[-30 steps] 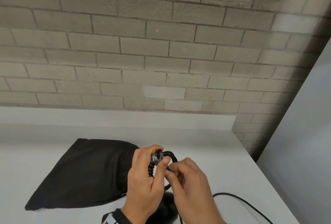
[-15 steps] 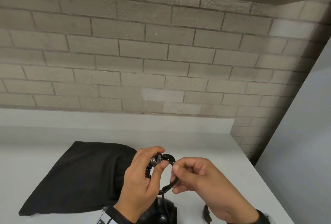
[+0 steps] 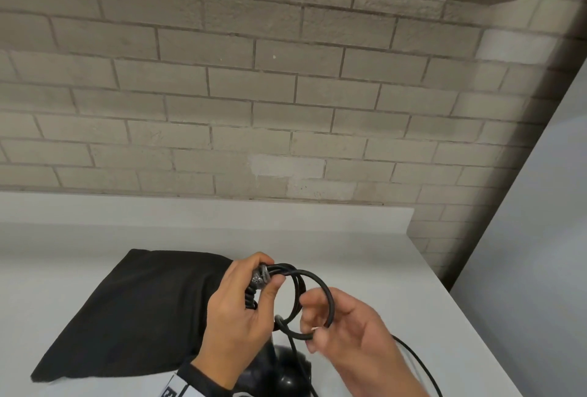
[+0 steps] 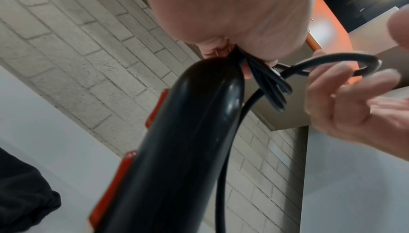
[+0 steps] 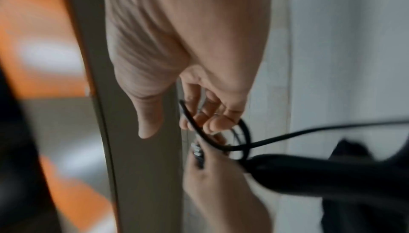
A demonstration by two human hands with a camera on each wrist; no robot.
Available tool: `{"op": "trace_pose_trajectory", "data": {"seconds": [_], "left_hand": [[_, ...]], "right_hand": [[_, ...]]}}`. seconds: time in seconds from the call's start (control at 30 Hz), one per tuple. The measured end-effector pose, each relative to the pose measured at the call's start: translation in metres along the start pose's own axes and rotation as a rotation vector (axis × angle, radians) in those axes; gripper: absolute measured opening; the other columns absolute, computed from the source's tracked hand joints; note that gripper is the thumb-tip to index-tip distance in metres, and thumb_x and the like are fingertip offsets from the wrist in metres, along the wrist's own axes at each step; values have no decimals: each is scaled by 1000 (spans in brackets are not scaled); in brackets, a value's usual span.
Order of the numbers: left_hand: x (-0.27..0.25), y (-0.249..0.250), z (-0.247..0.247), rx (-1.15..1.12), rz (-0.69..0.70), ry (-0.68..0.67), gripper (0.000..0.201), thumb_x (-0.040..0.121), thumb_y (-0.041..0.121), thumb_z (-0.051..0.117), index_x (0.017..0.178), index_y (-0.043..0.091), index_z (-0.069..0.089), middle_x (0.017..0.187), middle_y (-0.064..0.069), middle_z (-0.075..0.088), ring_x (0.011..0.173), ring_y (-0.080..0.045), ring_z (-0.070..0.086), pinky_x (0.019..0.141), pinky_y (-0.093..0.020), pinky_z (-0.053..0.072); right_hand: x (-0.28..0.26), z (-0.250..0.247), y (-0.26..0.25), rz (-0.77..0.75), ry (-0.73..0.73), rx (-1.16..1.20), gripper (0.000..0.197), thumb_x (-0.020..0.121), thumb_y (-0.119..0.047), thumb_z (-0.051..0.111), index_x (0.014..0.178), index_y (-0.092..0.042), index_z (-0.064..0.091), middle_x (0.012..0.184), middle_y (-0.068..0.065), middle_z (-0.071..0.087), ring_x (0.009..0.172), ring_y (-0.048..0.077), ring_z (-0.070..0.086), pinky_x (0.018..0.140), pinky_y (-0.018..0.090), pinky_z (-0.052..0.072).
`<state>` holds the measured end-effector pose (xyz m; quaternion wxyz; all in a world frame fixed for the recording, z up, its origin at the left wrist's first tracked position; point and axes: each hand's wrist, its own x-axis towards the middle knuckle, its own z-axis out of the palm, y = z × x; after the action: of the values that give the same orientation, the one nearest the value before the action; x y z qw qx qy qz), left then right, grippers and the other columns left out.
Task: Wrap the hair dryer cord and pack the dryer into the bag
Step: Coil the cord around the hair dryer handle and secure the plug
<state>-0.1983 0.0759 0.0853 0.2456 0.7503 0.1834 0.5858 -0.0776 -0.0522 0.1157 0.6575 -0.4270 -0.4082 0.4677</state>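
So we've got one black bag [image 3: 127,317] lying flat on the white bench [image 3: 365,253], off to our left, its far end near the raised lip at the back. The bench's right edge [image 3: 444,295] runs close beside our right hand, and the stretch between the bag and that edge is bare. One hair dryer [image 4: 177,149], black with red side trim, hangs below our left hand [image 3: 241,311], which is curled tight around a bunch of cord loops. Our right hand [image 3: 343,326] has its fingers hooked through one wide loop of the cord [image 3: 320,283], and the loose tail trails off toward the right edge.
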Motion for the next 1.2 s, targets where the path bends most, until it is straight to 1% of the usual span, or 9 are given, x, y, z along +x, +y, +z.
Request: {"op": "trace_pose_trajectory", "data": {"seconds": [0.2, 0.33, 0.43, 0.5, 0.7, 0.83, 0.93, 1.07, 1.2], "left_hand": [[0, 0, 2, -3, -33, -11, 21, 91, 37, 57, 106, 23, 58, 89, 8, 64, 82, -5, 63, 73, -8, 48], [3, -2, -2, 18, -27, -14, 16, 91, 34, 57, 103, 23, 58, 85, 11, 61, 77, -3, 61, 69, -6, 45], [4, -5, -6, 38, -27, -29, 19, 92, 39, 56, 104, 25, 57, 86, 11, 61, 77, -3, 60, 69, -7, 46], [4, -5, -6, 27, -35, -43, 20, 92, 42, 55, 104, 27, 56, 85, 11, 60, 75, -4, 60, 67, -8, 46], [5, 2, 0, -27, -49, -75, 18, 90, 42, 58, 104, 32, 54, 75, 17, 63, 68, 0, 64, 64, -4, 45], [4, 3, 2, -37, -46, -82, 28, 93, 57, 51, 104, 31, 54, 65, 13, 62, 60, -3, 66, 57, -9, 48], [4, 3, 4, 18, -3, -98, 27, 94, 53, 51, 106, 28, 54, 68, 11, 61, 59, -7, 63, 56, -19, 51], [4, 1, 4, 58, 19, -102, 23, 93, 44, 55, 107, 25, 54, 71, 12, 61, 60, -5, 62, 57, -22, 51], [5, 1, -2, 46, -39, -95, 26, 93, 52, 52, 108, 30, 54, 75, 16, 62, 65, -5, 64, 61, -14, 51]], "right_hand": [[-16, 9, 33, -228, 180, -510, 16, 79, -31, 72, 95, -32, 76, 107, -4, 74, 105, 16, 68, 86, 23, 52], [-18, -1, 17, -215, 238, -162, 43, 61, -57, 83, 77, -18, 75, 81, 13, 75, 83, 26, 73, 77, 29, 57], [-22, -18, -5, -55, 300, 335, 64, 30, -39, 100, 73, -1, 73, 56, 13, 54, 48, 35, 62, 55, 40, 58], [-26, -30, -20, 40, 350, 323, 72, 23, -37, 100, 74, 5, 72, 53, 10, 44, 33, 25, 45, 42, 38, 51], [-28, -51, -25, 64, 566, -85, 32, 72, -23, 82, 92, 1, 72, 68, 13, 51, 41, 20, 43, 45, 28, 45], [-27, -31, -2, -259, 775, -775, 32, 82, -17, 77, 108, -27, 62, 106, -4, 63, 88, 7, 64, 76, 9, 49], [-24, 4, 6, -570, 655, -1061, 27, 78, -36, 66, 102, -26, 64, 106, -10, 61, 99, 3, 58, 84, 10, 42], [-19, 24, 14, -160, 245, -1171, 32, 90, -60, 46, 117, -43, 47, 109, -25, 54, 98, -4, 55, 84, 8, 42], [-23, 7, 33, -274, -39, -1367, 28, 97, -58, 31, 120, -47, 42, 89, -13, 66, 89, 2, 62, 82, 16, 49]]}}
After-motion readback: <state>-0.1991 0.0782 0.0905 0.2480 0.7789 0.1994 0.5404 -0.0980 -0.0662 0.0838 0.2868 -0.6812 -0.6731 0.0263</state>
